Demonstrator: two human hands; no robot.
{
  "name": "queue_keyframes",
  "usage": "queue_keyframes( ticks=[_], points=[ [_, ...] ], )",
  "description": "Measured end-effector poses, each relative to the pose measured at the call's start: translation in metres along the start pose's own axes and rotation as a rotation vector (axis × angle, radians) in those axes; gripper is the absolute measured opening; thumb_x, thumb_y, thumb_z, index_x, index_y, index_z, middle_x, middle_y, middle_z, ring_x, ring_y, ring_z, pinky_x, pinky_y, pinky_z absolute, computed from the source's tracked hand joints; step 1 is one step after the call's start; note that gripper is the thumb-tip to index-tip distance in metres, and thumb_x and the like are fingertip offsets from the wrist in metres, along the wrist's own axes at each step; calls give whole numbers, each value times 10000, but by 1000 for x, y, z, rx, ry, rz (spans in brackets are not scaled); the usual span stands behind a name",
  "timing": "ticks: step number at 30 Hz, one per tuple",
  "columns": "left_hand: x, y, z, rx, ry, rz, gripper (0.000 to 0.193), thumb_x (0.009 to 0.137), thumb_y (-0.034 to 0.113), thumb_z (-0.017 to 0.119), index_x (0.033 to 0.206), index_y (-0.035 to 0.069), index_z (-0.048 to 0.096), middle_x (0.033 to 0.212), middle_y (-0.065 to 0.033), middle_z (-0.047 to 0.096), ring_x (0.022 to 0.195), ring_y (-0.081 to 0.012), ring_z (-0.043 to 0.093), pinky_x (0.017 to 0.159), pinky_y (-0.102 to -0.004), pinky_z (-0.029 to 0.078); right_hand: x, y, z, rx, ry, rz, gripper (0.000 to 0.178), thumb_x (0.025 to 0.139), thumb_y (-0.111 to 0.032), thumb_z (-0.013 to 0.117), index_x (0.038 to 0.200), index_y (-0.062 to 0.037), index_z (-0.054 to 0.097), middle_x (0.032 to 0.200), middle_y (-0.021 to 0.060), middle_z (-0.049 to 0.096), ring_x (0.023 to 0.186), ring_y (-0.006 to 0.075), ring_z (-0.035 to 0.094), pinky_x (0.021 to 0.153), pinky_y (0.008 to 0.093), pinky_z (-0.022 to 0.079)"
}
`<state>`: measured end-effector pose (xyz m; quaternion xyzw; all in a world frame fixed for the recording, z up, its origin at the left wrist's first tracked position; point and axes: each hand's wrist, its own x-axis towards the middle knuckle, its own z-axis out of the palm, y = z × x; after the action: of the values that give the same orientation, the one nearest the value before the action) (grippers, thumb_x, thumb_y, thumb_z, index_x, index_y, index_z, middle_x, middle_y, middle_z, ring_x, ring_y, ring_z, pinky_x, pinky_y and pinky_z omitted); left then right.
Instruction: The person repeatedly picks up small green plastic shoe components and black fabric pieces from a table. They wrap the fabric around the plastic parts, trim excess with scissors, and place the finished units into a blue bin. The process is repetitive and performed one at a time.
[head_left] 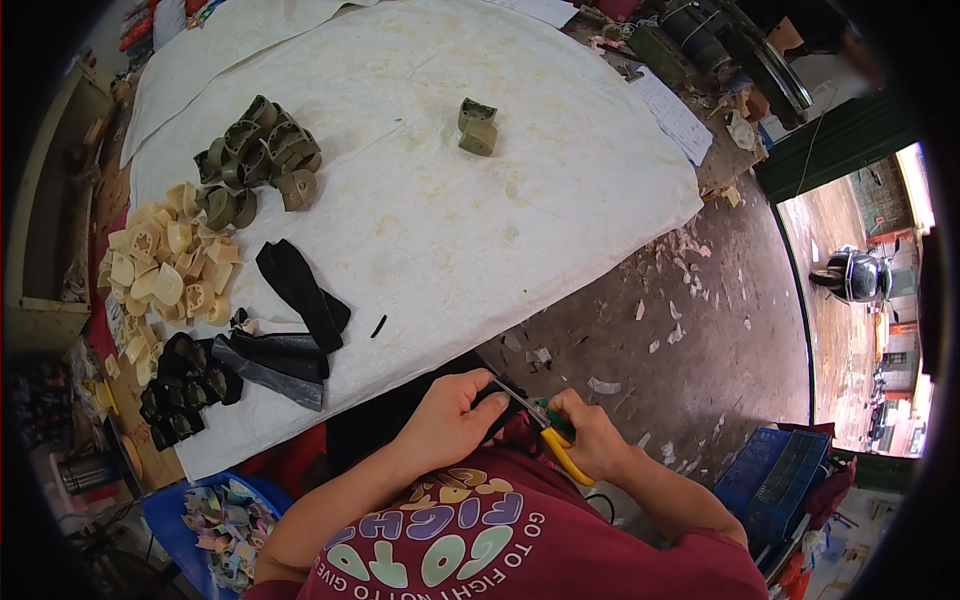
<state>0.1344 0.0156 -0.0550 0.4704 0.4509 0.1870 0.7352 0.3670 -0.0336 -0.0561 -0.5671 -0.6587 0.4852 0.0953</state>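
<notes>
While the right hand (592,440) is wrapped around a yellow-handled tool (563,457) just off the near edge of the white-covered table (560,240), the left hand (447,415), beside that edge, pinches a dark piece (506,411) near the tool's metal end; black strips (290,285) lie on the table's near left part, with cream pieces (165,255) and olive pieces (250,155) toward its left side

Yellow handle (564,458), olive pieces (296,188), white cloth (420,210)
</notes>
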Motion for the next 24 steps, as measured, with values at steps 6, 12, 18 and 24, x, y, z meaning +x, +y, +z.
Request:
queue_keyframes(
  ticks=[6,12,18,24],
  points=[
    [3,5,3,-78,6,-34,168,945,129,535,936,-17,620,671,-24,623,583,-68,560,542,-236,452,-11,20,12,139,43,90,353,801,-181,757,956,-26,481,742,139,641,670,231,664,605,345,504],
    [-1,5,-4,18,-93,14,162,956,128,534,967,-13,613,730,-38,632,641,-79,580,613,-249,483,-8,30,8,120,151,192,416,768,-187,805,1034,-35,523,815,107,640,740,146,631,659,303,508],
    [-20,8,-27,-447,53,85,180,965,154,540,992,-16,593,764,-82,649,694,-134,630,647,-282,522,44,-6,-63,-127,440,-13,475,744,-271,819,1062,-45,548,795,114,638,716,213,641,650,323,514],
    [-59,13,-67,-867,469,337,204,951,174,561,1078,15,548,819,-165,648,719,-258,660,682,-411,575,150,-49,-109,-701,506,-266,428,749,-215,739,1103,-28,588,1060,182,623,983,335,603,814,425,492]
  ],
)
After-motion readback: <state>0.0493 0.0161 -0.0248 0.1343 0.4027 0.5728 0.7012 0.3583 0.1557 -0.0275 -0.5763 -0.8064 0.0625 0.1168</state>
